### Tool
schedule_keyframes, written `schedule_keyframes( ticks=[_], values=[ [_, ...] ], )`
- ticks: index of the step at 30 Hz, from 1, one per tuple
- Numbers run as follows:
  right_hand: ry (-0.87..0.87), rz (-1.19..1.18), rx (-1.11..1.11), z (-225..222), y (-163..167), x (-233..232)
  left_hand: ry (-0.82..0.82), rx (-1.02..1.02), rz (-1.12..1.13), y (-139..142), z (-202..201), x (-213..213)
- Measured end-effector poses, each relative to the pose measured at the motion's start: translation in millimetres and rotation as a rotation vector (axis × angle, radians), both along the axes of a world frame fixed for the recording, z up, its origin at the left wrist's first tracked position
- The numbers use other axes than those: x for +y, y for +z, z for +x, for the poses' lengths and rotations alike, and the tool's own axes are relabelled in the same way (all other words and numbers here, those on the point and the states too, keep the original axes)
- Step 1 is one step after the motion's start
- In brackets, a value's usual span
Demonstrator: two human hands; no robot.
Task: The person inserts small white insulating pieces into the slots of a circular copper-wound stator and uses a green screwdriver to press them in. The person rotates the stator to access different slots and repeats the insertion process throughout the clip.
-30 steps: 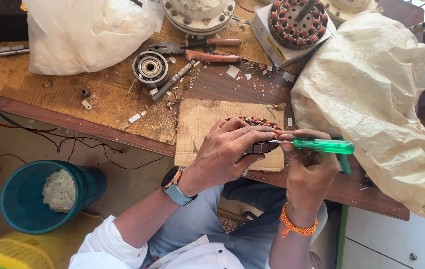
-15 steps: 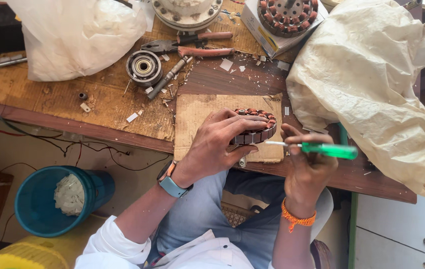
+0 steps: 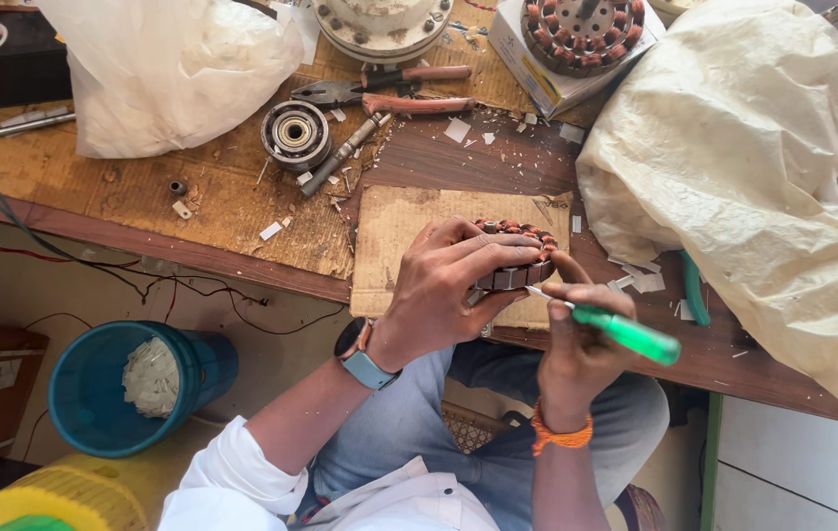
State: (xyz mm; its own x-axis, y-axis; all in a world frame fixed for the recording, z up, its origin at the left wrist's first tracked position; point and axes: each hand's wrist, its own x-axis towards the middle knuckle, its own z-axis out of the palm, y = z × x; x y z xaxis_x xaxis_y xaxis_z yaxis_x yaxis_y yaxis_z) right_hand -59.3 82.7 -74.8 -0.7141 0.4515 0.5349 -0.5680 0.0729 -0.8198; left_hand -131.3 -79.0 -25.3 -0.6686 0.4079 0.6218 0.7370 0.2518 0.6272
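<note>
**Hands work a wound motor core at the desk edge**

Head view: the left hand lies over a round metal motor core wound with copper-coloured coils, its fingers wrapped across the top and clamped on it. The core rests on a flat piece of brown cardboard at the near edge of the worn wooden desk.

The right hand is just beside the core, fingers closed tight round a screwdriver with a translucent green handle; the thin metal tip points left and meets the core's lower side.

Farther back on the desk lie a small round steel bearing housing, pliers with reddish-brown grips and scattered white paper scraps. A second copper-wound core sits on a white box at the top. A crumpled cream plastic sheet covers the right side, a white plastic bag the upper left. Below the desk stands a blue plastic bucket holding whitish scraps.
</note>
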Motion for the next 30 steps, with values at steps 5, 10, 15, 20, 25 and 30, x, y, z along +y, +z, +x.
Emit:
schedule_keyframes(
  ticks=[5,10,15,20,25,30],
  values=[
    [-0.134,-0.008,0.092,0,-8,-14,0.051,0.093,-0.090,-4,1,14],
    [-0.007,-0.272,0.070,9,6,3,-0.057,0.086,-0.212,8,5,13],
    [0.115,-0.461,0.038,17,25,9,-0.344,-0.125,-0.250,19,-4,-7],
    [0.059,-0.226,-0.038,14,34,1,-0.241,0.059,-0.026,11,-1,-16],
    [0.060,-0.195,-0.073,9,37,1,-0.096,-0.010,-0.036,-1,3,-11],
    [0.047,-0.180,-0.103,3,39,2,-0.128,-0.031,0.005,-5,-4,-10]
  ],
)
